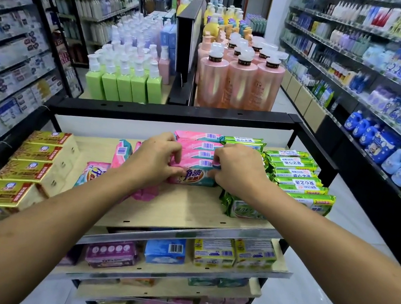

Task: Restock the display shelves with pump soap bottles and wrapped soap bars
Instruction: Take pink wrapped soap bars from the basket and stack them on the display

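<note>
On the wooden top shelf of an end display stands a row of pink wrapped soap bars. My left hand and my right hand grip the two ends of the front pink soap bar in that row. Green wrapped soap bars are lined up to the right, and gold wrapped soap bars to the left. More pink bars lie loose just left of my left wrist. Pink pump soap bottles and green pump bottles stand behind the display.
A black frame bounds the back and sides of the top shelf. Lower shelves hold boxed soaps. Aisle shelving with bottles and boxes lines the right and the left. Pale floor runs along both sides.
</note>
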The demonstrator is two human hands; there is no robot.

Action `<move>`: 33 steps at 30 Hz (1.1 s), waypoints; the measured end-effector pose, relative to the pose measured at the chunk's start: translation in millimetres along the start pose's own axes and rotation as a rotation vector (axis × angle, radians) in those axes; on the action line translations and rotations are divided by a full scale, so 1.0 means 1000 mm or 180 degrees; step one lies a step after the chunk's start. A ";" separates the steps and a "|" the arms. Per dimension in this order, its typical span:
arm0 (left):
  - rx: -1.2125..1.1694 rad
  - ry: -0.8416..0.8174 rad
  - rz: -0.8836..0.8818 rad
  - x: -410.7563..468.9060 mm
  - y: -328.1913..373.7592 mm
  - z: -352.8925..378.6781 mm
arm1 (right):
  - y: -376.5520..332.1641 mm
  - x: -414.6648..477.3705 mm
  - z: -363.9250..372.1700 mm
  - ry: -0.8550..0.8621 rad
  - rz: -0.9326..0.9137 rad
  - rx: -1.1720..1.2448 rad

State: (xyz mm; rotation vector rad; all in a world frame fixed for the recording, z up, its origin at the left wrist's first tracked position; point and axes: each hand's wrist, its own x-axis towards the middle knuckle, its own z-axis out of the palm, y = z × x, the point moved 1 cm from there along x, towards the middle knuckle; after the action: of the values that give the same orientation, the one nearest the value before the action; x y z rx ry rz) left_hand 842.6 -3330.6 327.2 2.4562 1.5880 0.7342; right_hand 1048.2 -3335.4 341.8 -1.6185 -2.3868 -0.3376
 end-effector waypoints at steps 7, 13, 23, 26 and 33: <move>-0.0493 0.0189 -0.0001 -0.011 0.000 -0.012 | -0.004 -0.003 -0.001 -0.0018 0.0000 -0.0002; 0.0233 0.0531 -0.0710 -0.027 -0.040 -0.048 | -0.037 -0.009 -0.004 -0.0081 -0.0384 0.0749; 0.0493 -0.0153 -0.1039 -0.046 -0.042 -0.052 | -0.099 0.048 0.012 -0.0322 -0.1709 -0.0061; 0.0560 -0.0310 -0.1025 -0.054 -0.036 -0.053 | -0.095 0.052 0.018 -0.0284 -0.1968 -0.0178; 0.0662 -0.0455 -0.1131 -0.057 -0.031 -0.046 | -0.092 0.043 0.009 -0.0188 -0.2393 -0.0213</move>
State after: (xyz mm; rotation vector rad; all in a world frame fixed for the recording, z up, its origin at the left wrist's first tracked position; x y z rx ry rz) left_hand 776.7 -3374.5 337.8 2.1969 2.0518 0.3463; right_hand 946.2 -3328.1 342.1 -0.6861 -2.9699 -0.4990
